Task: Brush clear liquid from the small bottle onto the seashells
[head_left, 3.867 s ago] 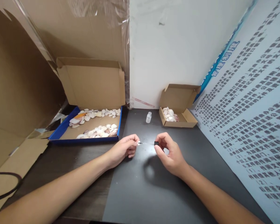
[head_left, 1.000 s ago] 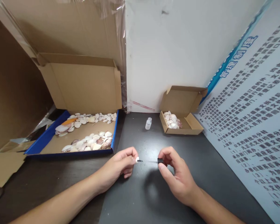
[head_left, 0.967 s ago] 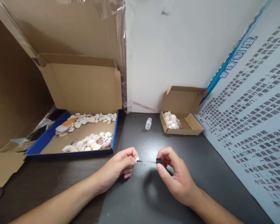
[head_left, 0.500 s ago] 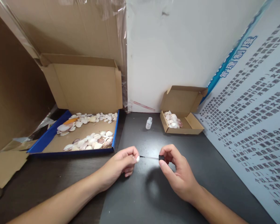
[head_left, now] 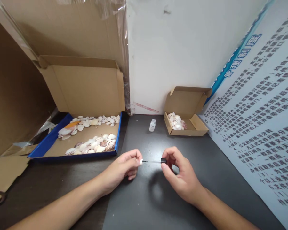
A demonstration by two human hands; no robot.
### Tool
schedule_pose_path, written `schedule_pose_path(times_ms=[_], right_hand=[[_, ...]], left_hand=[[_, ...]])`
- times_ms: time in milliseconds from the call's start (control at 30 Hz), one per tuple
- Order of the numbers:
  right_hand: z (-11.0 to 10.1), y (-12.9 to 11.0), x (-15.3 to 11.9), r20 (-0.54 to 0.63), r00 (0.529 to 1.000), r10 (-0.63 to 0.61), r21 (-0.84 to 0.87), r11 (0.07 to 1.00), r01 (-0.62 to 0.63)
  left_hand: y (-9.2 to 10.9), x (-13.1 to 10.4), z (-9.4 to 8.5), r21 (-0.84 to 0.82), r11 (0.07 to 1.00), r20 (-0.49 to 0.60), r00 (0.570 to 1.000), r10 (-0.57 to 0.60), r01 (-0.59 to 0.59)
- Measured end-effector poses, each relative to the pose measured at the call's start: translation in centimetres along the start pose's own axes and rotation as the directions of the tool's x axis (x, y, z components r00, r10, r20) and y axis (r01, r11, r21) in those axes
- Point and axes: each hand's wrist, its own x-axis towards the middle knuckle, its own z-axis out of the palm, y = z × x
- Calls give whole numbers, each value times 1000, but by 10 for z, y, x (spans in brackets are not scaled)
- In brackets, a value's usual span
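Head view: the left hand [head_left: 125,166] has thumb and forefinger pinching a small white shell [head_left: 141,162], which peeks out at the fingertips. At 3 o'clock from it, the right hand [head_left: 181,175] pinches a black cap [head_left: 163,160], from which a clear stem [head_left: 155,162] runs to dark bristles [head_left: 145,161] by the shell's edge; whether they touch is too small to tell. Brushing the shell looks to be the step in hand, and a further stroke would seem to call for a steady left grip and a light, level right one.

Outward, at 12 o'clock from the hands, a clear bottle [head_left: 152,126] stands upright and uncapped on the dark worktop [head_left: 127,207]; I judge that a hasty reach that way could tip it. Between 1 and 2 o'clock sits a small cardboard box [head_left: 190,132], lid raised, white and pinkish shells [head_left: 176,123] heaped at its left side. At 10 o'clock lies a blue-sided box [head_left: 48,140], lid also raised, holding loose shells [head_left: 94,145]; its near wall stands between them and the left hand. A printed poster [head_left: 261,127] spans 2 to 3 o'clock.
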Motion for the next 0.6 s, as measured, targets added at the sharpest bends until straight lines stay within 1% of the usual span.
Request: schedule_pose_path(times_ms=[67, 200, 333, 467, 600], right_hand=[[0, 1, -1, -5, 1000, 2, -8, 1000, -2], [-1, 2, -2, 0, 999, -35, 17, 999, 35], [-1, 3, -3, 14, 1000, -19, 10, 1000, 18], [-1, 2, -3, 31, 999, -28, 31, 999, 27], [-1, 1, -3, 41, 999, 4, 23, 1000, -5]], left_hand=[[-1, 0, -1, 0, 1000, 3, 1000, 5, -5], [-2, 0, 0, 9, 1000, 4, 1000, 15, -15], [-1, -1, 1, 21, 1000, -3, 1000, 12, -12], [0, 0, 1, 21, 1000, 0, 1000, 13, -13], [1, 0, 1, 19, 1000, 1, 1000, 14, -14]])
